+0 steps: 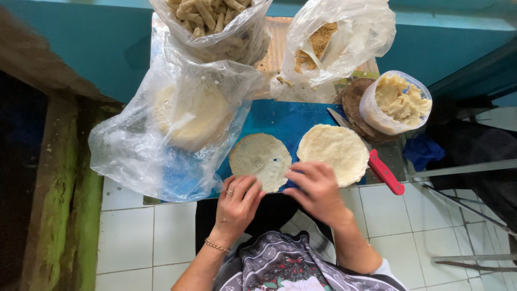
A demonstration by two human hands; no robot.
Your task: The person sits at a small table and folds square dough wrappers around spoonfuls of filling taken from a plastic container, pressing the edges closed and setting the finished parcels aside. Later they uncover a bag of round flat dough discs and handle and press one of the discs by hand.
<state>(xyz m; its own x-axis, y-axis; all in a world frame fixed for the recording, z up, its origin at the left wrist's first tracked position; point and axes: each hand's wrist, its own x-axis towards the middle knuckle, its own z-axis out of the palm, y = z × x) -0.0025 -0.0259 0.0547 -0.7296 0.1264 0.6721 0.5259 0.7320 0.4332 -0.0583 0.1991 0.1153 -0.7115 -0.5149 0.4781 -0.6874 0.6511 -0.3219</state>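
Here, hands (pixel 277 196) apart, fingertips on a round wrapper (pixel 260 160); pale filling in tub (pixel 396 102)

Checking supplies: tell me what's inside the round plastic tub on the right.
The plastic tub holds pale, lumpy paste, visible through its open top. How deep it goes can't be seen. It sits on a brown round slab.

Matt, perhaps rice-paper round wrapper (pixel 260 159), glossy plastic bag (pixel 134 156)
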